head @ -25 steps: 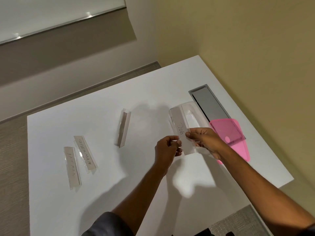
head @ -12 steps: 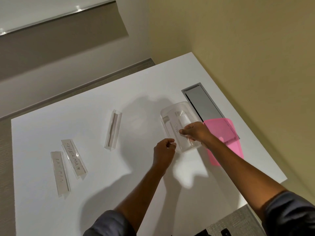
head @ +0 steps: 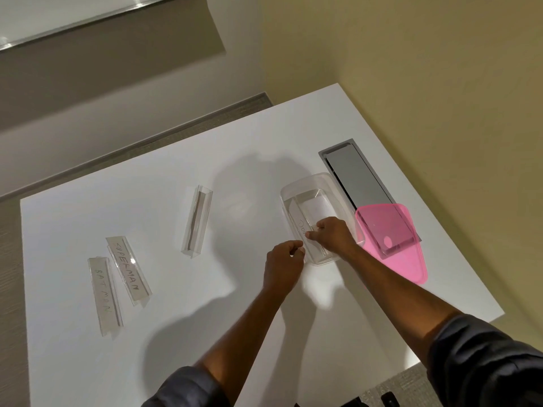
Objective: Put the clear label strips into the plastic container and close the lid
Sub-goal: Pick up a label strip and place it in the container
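Dog strip sits low inside the clear box, along its left wall, probably so the others fit beside it. My right hand pinches its near end, fingertips closed on it, not let go yet. My left hand is loosely curled just outside the box's near corner, holding nothing I can see, likely steadying. Three strips wait on the table: blank strip mid-table, Superman strip and Batman strip far left, side by side. Pink lid lies off to the right, partly over the grey hatch, so closing comes last.
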A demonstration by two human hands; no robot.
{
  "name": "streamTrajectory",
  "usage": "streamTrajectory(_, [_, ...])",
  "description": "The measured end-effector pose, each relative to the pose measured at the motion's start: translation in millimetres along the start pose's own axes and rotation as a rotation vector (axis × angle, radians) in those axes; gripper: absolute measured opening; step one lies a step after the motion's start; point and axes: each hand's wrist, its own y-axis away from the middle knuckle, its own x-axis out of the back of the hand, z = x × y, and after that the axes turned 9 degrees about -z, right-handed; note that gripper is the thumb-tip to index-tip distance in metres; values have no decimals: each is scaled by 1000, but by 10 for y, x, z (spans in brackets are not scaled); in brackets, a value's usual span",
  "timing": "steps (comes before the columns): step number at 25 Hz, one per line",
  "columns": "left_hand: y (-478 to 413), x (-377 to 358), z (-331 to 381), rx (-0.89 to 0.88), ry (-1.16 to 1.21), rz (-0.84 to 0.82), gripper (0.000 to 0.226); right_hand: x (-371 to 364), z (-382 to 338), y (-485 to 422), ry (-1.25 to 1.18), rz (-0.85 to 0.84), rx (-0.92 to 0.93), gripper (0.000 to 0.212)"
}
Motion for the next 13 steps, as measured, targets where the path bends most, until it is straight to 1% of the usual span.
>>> streamTrajectory(1, [-2,2,-2,-3,0,-4,35,-13,-13,9,30,15,5,46])
streamTrajectory(4, [-19,7,-1,-11,-9,-20,36,-69,-61,24,90,45,12,34])
streamTrajectory(7, [-4,9,11,-18,-14,-26,36,-129,-120,56,102,76,34,30])
streamTrajectory(11, [25,41,17,-35,-13,-49,35,-168,-152,76,146,90,32,25])
streamTrajectory(13, [53,65,14,-32,-4,-64,34,-176,-163,91,156,91,18,27])
